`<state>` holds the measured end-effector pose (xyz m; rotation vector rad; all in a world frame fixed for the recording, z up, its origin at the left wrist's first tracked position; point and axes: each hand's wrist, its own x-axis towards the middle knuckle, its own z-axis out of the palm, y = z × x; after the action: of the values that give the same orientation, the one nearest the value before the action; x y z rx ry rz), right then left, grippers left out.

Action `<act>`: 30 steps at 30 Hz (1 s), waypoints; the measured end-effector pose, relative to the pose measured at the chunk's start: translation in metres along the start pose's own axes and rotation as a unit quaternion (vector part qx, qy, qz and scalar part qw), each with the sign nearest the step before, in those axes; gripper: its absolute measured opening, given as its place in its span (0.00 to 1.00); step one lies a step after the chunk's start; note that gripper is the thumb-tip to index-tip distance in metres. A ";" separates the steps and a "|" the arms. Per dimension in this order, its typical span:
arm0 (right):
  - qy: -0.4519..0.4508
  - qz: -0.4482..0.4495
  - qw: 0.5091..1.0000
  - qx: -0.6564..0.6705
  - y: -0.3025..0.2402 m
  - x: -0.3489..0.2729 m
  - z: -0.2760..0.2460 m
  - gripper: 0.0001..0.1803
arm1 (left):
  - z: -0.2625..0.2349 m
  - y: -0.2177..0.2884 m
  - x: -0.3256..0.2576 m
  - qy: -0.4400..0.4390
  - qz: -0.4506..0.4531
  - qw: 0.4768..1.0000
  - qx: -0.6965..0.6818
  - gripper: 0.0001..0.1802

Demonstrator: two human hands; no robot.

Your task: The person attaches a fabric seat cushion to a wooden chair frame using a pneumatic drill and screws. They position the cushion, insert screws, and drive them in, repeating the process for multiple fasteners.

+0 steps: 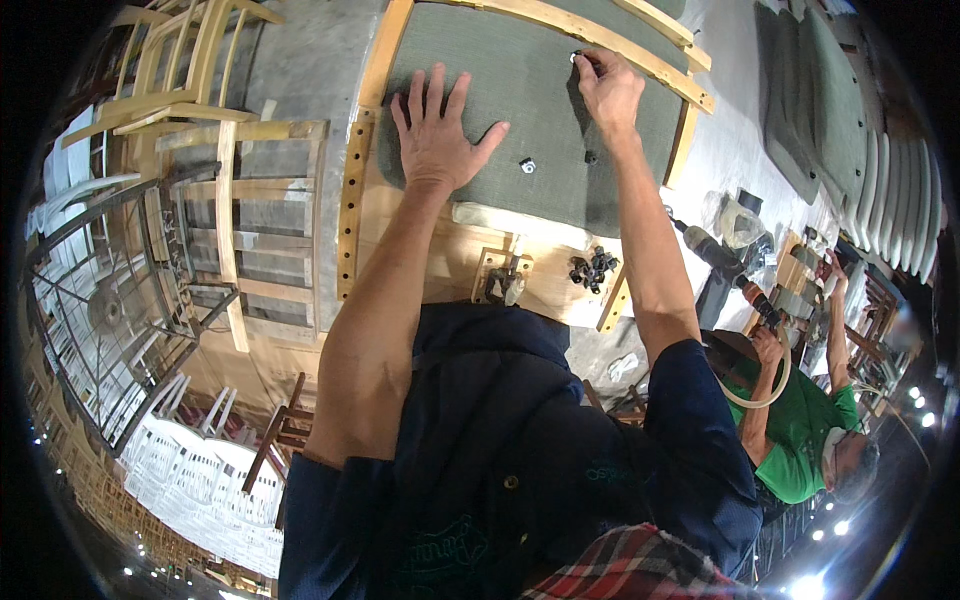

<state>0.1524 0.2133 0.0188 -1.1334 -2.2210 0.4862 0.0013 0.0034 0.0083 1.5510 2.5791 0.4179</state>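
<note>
A grey-green padded fabric panel lies on a plywood work board between wooden rails. My left hand rests flat on its left part, fingers spread, holding nothing. Near the far right corner, my right hand pinches a small black-and-white fitting between thumb and fingers against the fabric. A similar shiny fitting sits on the panel between my arms. Close to my right forearm is a small dark piece. A pile of loose black fittings lies on the board nearer my body.
A metal clamp sits on the near board edge. The left rail has a row of holes. At right, a co-worker in green is beside a power tool with a hose. Stacked panels stand far right; wooden chair frames far left.
</note>
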 end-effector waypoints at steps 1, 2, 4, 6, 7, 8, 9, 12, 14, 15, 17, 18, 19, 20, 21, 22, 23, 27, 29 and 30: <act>0.009 -0.027 0.999 -0.025 0.006 0.007 0.002 0.10 | -0.002 0.001 0.000 -0.005 0.000 1.000 -0.001 0.50; 0.018 -0.054 0.997 -0.050 0.012 0.011 0.004 0.09 | -0.003 0.001 0.000 -0.008 0.000 1.000 -0.004 0.49; 0.010 -0.049 0.997 -0.053 0.011 0.019 0.006 0.09 | -0.004 0.001 -0.001 -0.014 -0.001 1.000 -0.012 0.48; 0.002 -0.042 0.998 -0.051 0.010 0.023 0.007 0.09 | -0.004 0.001 -0.001 -0.018 -0.005 1.000 -0.012 0.48; -0.001 -0.037 0.998 -0.048 0.010 0.024 0.007 0.09 | -0.005 0.001 -0.001 -0.020 -0.007 1.000 -0.012 0.48; -0.004 -0.032 0.998 -0.046 0.010 0.024 0.008 0.09 | -0.004 0.000 0.000 -0.014 -0.006 1.000 -0.018 0.47; -0.002 -0.018 0.999 -0.027 0.009 0.024 0.009 0.08 | -0.003 0.000 -0.001 -0.010 -0.004 1.000 -0.024 0.47; 0.013 -0.009 1.000 0.007 0.007 0.022 0.011 0.08 | 0.000 -0.001 -0.002 -0.002 -0.001 1.000 -0.031 0.47; 0.036 -0.046 0.998 0.001 0.007 0.022 0.013 0.08 | 0.000 -0.001 -0.001 -0.005 -0.001 1.000 -0.025 0.48; 0.049 -0.042 0.998 0.021 0.007 0.022 0.015 0.08 | 0.000 -0.001 -0.001 -0.010 -0.002 1.000 -0.017 0.49; 0.076 -0.033 0.995 0.061 0.008 0.021 0.018 0.07 | -0.001 0.000 -0.001 -0.017 -0.004 1.000 -0.005 0.49; 0.073 -0.016 0.996 0.054 0.008 0.020 0.019 0.08 | -0.002 0.000 -0.001 -0.018 -0.006 1.000 -0.001 0.50; 0.070 0.001 0.996 0.047 0.008 0.019 0.018 0.08 | -0.002 0.000 -0.001 -0.019 -0.008 1.000 0.003 0.50; 0.067 0.018 0.997 0.040 0.008 0.019 0.018 0.09 | -0.002 0.000 0.000 -0.021 -0.009 1.000 0.001 0.50; 0.070 0.007 0.997 0.015 0.007 0.019 0.017 0.10 | -0.002 0.000 -0.001 -0.024 -0.009 1.000 -0.001 0.50; 0.074 -0.004 0.997 -0.009 0.007 0.019 0.017 0.11 | -0.002 0.000 -0.001 -0.026 -0.010 1.000 -0.004 0.50; 0.077 -0.015 0.996 -0.034 0.006 0.019 0.017 0.12 | -0.002 0.000 -0.001 -0.027 -0.010 1.000 -0.003 0.50; 0.068 0.001 0.997 -0.035 0.008 0.023 0.012 0.16 | -0.004 0.001 -0.003 -0.028 -0.010 1.000 -0.002 0.50; 0.006 0.012 0.998 -0.068 0.010 0.026 0.004 0.18 | -0.005 0.001 -0.007 -0.032 -0.010 0.999 -0.001 0.50; -0.014 0.028 0.998 -0.057 0.007 0.029 0.000 0.18 | -0.005 0.001 -0.007 -0.030 -0.008 1.000 -0.002 0.50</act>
<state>0.1432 0.2416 0.0245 -1.2570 -2.2721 0.4045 0.0043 -0.0027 0.0135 1.5160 2.5430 0.3681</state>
